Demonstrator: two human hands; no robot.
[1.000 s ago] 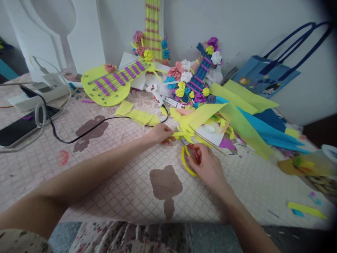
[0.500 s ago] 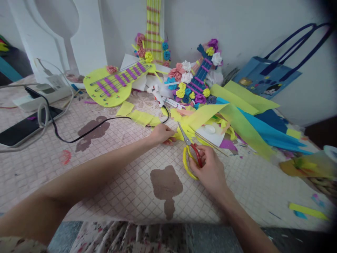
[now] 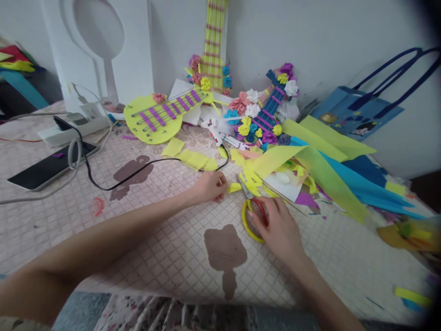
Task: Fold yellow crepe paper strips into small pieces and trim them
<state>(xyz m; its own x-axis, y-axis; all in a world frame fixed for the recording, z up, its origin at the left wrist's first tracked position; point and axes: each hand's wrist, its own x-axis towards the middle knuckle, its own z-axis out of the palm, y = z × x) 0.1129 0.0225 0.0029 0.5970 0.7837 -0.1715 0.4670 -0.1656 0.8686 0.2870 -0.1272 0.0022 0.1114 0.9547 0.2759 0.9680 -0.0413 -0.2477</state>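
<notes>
My right hand (image 3: 277,225) is closed round the red and yellow handles of the scissors (image 3: 254,211), whose blades point up and left toward a heap of small yellow paper strips (image 3: 252,181). Just left of the blade tips, my left hand (image 3: 211,185) has its fingers pinched together; whatever sits between them is too small to make out. A small yellow strip (image 3: 234,187) lies beside its fingertips. Behind that hand, yellow paper squares (image 3: 192,159) rest on the quilted tablecloth (image 3: 165,248).
A white glue gun (image 3: 212,131) trails a black cord (image 3: 113,184) leftward. Paper guitars (image 3: 155,120) decorated with flowers stand behind. At the left are a phone (image 3: 48,168) and a power strip (image 3: 74,126); yellow crepe paper (image 3: 320,172) and a blue bag (image 3: 354,112) are at the right.
The view has shifted, so the table contents appear lower and further right. The scissor blades look closer together, and a small yellow strip now shows between my left fingertips and the blades.
</notes>
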